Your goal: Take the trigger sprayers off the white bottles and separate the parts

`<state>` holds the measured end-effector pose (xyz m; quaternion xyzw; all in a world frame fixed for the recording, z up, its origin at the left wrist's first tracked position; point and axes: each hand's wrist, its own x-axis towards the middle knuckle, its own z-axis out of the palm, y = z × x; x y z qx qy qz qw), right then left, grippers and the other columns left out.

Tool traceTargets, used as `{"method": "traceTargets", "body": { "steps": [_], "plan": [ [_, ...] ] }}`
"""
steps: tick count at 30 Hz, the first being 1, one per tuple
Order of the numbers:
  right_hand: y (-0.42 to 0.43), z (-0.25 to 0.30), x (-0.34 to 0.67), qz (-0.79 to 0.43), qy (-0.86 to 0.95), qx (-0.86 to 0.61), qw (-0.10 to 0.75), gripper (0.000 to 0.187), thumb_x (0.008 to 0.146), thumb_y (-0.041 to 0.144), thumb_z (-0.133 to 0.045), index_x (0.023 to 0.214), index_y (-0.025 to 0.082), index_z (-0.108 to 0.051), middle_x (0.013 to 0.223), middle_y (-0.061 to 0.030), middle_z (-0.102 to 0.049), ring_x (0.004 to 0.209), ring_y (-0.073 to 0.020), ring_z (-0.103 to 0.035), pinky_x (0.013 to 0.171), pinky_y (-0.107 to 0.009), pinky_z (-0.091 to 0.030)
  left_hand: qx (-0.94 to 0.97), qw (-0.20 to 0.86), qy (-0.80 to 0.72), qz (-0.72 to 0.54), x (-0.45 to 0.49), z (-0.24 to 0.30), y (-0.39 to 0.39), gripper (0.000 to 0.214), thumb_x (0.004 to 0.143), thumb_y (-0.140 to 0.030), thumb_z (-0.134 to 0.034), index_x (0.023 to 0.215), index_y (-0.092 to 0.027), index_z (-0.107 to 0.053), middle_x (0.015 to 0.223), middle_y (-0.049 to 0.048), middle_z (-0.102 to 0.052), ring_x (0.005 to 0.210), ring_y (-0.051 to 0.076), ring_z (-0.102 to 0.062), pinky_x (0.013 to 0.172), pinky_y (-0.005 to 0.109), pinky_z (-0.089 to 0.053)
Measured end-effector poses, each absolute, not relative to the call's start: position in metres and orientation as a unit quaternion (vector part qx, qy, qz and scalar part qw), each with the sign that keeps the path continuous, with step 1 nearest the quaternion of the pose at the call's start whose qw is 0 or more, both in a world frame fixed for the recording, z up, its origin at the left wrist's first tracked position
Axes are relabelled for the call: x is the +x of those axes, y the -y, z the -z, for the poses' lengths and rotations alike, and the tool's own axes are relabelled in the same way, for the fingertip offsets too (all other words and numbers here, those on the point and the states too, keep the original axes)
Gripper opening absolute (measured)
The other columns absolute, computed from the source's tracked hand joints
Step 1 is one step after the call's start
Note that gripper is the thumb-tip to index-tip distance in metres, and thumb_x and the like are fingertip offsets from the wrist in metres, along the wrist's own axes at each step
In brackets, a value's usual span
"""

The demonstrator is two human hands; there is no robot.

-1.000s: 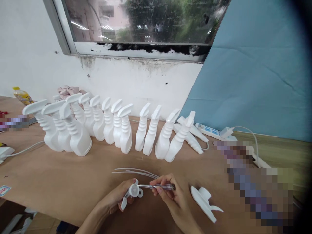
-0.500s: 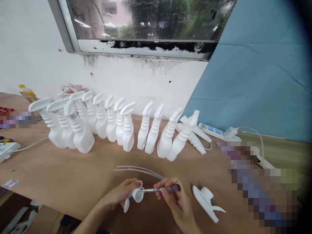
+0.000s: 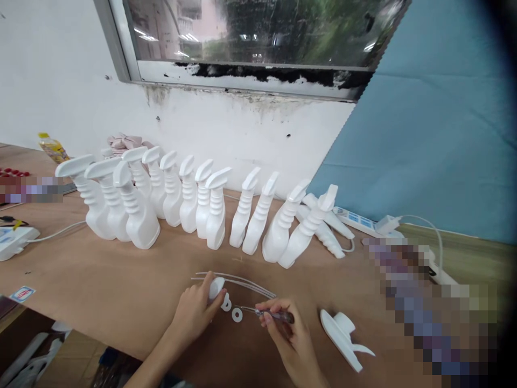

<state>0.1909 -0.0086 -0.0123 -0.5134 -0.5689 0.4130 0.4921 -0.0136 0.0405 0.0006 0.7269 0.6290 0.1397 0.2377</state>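
Note:
My left hand (image 3: 196, 311) is closed round a small white plastic cap piece (image 3: 217, 288), holding it down on the brown table (image 3: 100, 285). My right hand (image 3: 285, 334) grips a screwdriver (image 3: 271, 313) with a clear dark handle; its metal tip points left at a small white ring (image 3: 237, 314) lying on the table. Thin white tubes (image 3: 238, 282) lie just behind my hands. A white spray-trigger head (image 3: 343, 337) rests on the table to the right of my right hand.
Several white spray bottles (image 3: 210, 207) stand in a row along the wall, two lying tipped at the right end. A white power strip (image 3: 365, 222) with cable lies at the back right. A yellow bottle (image 3: 51, 146) and a white device (image 3: 14, 240) are at the left.
My left hand has moved the cap piece up and away from the screwdriver tip. A white ring now lies loose on the table at the tip. The view shifted left.

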Motion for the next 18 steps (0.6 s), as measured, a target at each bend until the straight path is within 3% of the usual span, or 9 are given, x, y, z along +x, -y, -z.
{"method": "traceTargets", "body": {
  "steps": [5,10,13,16,18],
  "plan": [
    [0.012,0.006,0.189,-0.393,0.568,-0.529,0.493,0.015,0.085,0.036,-0.048,0.084,0.021,-0.048,0.086,-0.0043,-0.06,0.073,-0.0137,-0.057,0.068,-0.025,-0.047,0.7,0.311,-0.615,-0.188,-0.017,-0.005,-0.038,0.032,0.085,-0.044,-0.039,0.103,-0.019,-0.046,0.071,0.0039,-0.063,0.065,0.022,-0.06,0.057,0.027,-0.036],
    [0.02,-0.012,0.182,-0.388,0.534,-0.575,0.484,0.029,0.091,0.042,-0.032,0.079,0.021,-0.049,0.055,0.0037,-0.044,0.051,-0.0112,-0.045,0.052,-0.021,-0.039,0.547,0.58,-0.495,-0.345,-0.003,-0.007,-0.026,0.033,0.08,-0.047,-0.048,0.1,-0.02,-0.046,0.077,0.0005,-0.058,0.067,0.016,-0.056,0.06,0.026,-0.044],
    [0.027,-0.017,0.175,-0.368,0.549,-0.589,0.465,0.027,0.09,0.043,-0.035,0.096,0.024,-0.054,0.069,0.0003,-0.055,0.065,-0.0141,-0.054,0.063,-0.024,-0.044,0.447,0.699,-0.434,-0.352,0.017,0.004,-0.013,0.036,0.077,-0.05,-0.052,0.097,-0.021,-0.047,0.076,-0.0003,-0.056,0.06,0.014,-0.054,0.054,0.025,-0.046],
    [0.033,-0.013,0.17,-0.321,0.582,-0.593,0.454,0.027,0.088,0.043,-0.039,0.104,0.027,-0.054,0.094,-0.0032,-0.06,0.082,-0.0174,-0.058,0.073,-0.027,-0.045,0.449,0.697,-0.449,-0.334,0.033,0.017,0.0,0.044,0.073,-0.055,-0.053,0.101,-0.021,-0.051,0.082,0.0041,-0.059,0.066,0.017,-0.058,0.058,0.029,-0.049],
    [0.036,-0.008,0.171,-0.315,0.597,-0.605,0.422,0.027,0.087,0.042,-0.041,0.105,0.027,-0.053,0.092,-0.0032,-0.061,0.074,-0.0169,-0.059,0.066,-0.026,-0.045,0.483,0.673,-0.462,-0.318,0.039,0.023,0.008,0.049,0.068,-0.058,-0.056,0.101,-0.021,-0.056,0.088,0.0079,-0.062,0.078,0.023,-0.061,0.068,0.033,-0.051]
  ]
}}
